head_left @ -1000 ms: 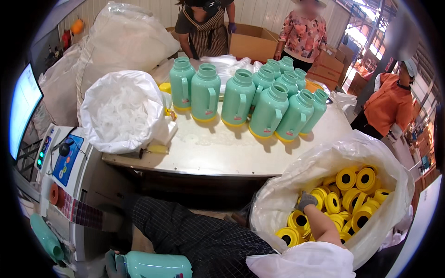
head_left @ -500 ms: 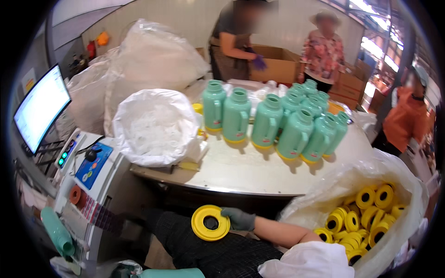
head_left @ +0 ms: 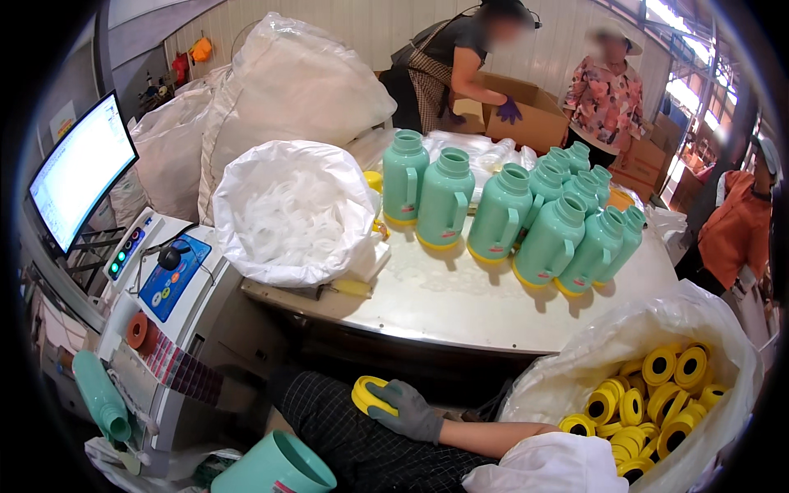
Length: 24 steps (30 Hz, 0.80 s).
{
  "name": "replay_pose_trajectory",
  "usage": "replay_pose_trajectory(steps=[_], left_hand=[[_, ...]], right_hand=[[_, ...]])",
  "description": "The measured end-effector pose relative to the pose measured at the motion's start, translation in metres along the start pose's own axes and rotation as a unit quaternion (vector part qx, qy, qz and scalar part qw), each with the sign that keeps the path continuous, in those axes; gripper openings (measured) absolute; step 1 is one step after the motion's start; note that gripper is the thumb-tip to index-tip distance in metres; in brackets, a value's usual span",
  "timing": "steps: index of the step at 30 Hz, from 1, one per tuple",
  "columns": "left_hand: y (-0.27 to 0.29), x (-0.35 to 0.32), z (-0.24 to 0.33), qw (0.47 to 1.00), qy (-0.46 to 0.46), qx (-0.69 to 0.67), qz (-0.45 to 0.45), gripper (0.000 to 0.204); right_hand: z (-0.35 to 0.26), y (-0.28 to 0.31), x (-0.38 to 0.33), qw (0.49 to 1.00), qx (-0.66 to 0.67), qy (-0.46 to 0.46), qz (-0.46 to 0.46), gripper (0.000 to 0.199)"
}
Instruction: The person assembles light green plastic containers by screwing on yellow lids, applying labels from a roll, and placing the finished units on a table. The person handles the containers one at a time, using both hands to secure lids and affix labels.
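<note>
My right hand, in a grey glove, grips a yellow round plastic base over my dark checked lap; the base is tilted nearly edge-on. At the lower edge, a green flask shell lies slanted, its wide open end up. Beside its left side shows a small part of my dark-gloved left hand, closed on the shell; most of that hand is hidden. To my right, a clear plastic bag holds several yellow bases with dark centres.
Several green flasks with yellow bottoms stand on the table. A white sack of translucent rings sits at left. Left of me are a machine, a monitor and another green shell. A person bends over a box.
The yellow base has turned from face-up to nearly edge-on in my right hand. The green shell has risen farther into view with its open end up. A person at the back bends toward the box.
</note>
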<state>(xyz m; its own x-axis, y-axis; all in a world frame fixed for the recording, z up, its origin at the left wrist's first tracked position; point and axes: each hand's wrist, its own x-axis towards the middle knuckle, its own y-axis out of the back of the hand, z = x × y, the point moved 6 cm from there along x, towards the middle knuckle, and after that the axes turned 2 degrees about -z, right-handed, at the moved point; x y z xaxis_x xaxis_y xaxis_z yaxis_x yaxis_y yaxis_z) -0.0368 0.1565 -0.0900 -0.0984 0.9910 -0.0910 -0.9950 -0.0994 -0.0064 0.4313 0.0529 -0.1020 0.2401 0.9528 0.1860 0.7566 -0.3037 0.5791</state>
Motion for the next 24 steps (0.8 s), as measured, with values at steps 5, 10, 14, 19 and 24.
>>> replay_pose_trajectory(steps=[5, 10, 14, 19, 24], left_hand=[[-0.001, -0.005, -0.047, 0.967, -0.001, -0.252, 0.033, 0.047], [-0.053, -0.049, -0.049, 0.952, 0.016, -0.306, 0.023, 0.046], [-0.068, -0.058, -0.064, 0.913, 0.075, -0.399, 0.05, 0.04], [-0.075, -0.078, -0.05, 0.895, 0.187, -0.399, 0.067, 0.04], [-0.067, -0.086, -0.052, 0.946, 0.106, -0.299, 0.07, 0.039]], right_hand=[[0.057, -0.003, 0.043, 0.984, 0.142, -0.106, -0.008, 0.051], [-0.074, 0.06, 0.093, 0.957, 0.273, 0.028, 0.099, 0.054], [-0.15, 0.031, 0.092, 0.941, 0.125, 0.314, 0.019, 0.065], [-0.149, 0.02, 0.081, 0.917, 0.148, 0.371, -0.017, 0.065], [-0.142, 0.013, 0.071, 0.921, 0.163, 0.348, -0.055, 0.067]])
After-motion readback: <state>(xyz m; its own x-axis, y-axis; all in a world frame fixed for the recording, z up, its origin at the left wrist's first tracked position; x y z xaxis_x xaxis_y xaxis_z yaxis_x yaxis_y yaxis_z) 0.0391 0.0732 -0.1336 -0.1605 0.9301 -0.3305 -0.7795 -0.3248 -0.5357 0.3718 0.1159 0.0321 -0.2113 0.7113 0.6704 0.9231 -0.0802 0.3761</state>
